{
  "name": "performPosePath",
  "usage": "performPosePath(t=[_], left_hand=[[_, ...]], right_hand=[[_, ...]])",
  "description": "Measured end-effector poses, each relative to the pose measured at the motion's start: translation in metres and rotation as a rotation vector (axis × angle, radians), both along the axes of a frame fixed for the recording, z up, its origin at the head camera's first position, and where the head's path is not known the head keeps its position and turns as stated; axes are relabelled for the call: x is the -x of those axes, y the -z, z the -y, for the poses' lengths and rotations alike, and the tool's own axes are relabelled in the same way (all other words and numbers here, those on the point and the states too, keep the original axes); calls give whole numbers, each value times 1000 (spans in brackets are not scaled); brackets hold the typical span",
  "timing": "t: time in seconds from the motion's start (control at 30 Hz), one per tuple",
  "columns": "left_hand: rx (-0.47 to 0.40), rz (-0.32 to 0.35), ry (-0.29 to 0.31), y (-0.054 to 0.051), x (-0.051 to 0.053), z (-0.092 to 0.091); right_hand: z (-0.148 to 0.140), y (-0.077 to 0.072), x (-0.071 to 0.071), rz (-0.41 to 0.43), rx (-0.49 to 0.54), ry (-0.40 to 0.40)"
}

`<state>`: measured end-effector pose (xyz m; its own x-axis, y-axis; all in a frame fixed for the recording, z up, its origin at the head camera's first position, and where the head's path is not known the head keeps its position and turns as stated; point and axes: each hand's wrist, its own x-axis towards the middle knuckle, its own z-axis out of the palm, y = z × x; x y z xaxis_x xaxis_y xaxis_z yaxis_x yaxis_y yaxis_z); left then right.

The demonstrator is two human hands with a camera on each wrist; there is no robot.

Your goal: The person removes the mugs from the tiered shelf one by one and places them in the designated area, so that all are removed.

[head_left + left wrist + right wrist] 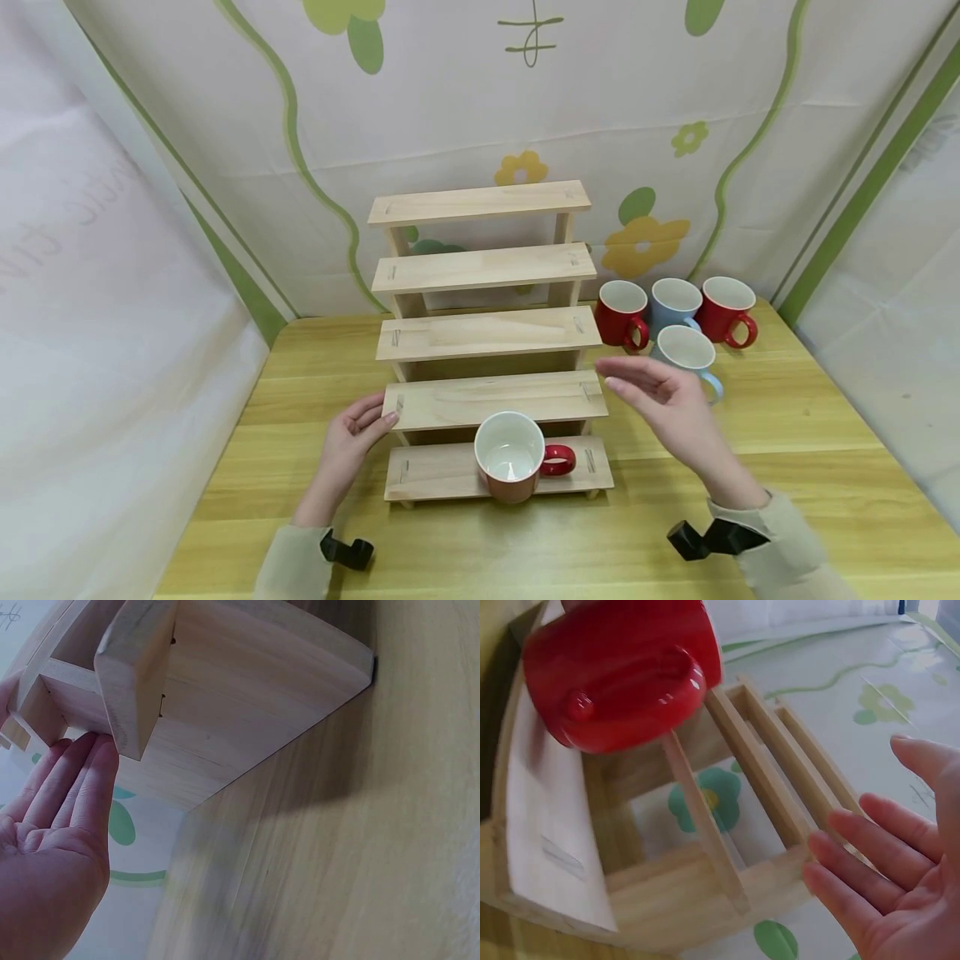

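Note:
A wooden tiered rack [487,335] stands on the table, its steps rising toward the back. My left hand [356,432] holds the left end of its second step from the bottom, the thumb on top. In the left wrist view, the fingers [79,784] reach under that end. A red mug [512,467] with a white inside stands upright on the lowest step, its handle to the right. My right hand [667,408] hovers off the rack's right side with fingers extended, holding nothing. The right wrist view has the red mug [622,675] beyond the spread fingers.
Right of the rack, two red mugs [619,315] and two light-blue mugs [678,350] are grouped upright on the wood-grain table [795,467]. A white printed cloth [450,100] hangs close behind and at both sides.

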<state>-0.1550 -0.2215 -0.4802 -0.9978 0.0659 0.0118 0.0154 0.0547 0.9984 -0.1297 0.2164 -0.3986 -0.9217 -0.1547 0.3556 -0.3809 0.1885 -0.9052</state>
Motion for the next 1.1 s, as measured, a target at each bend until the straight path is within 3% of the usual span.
performPosePath(t=[0.23,0.53,1.1], left_hand=[[8,9,-8,0,0,0],[13,11,-5,0,0,0],[-13,23,-8,-2,-1,-1]], right_hand=[[17,16,-5,93,-51,-205],[36,33,-12,199,-108,-351],[40,42,-14,229,-154,-332]])
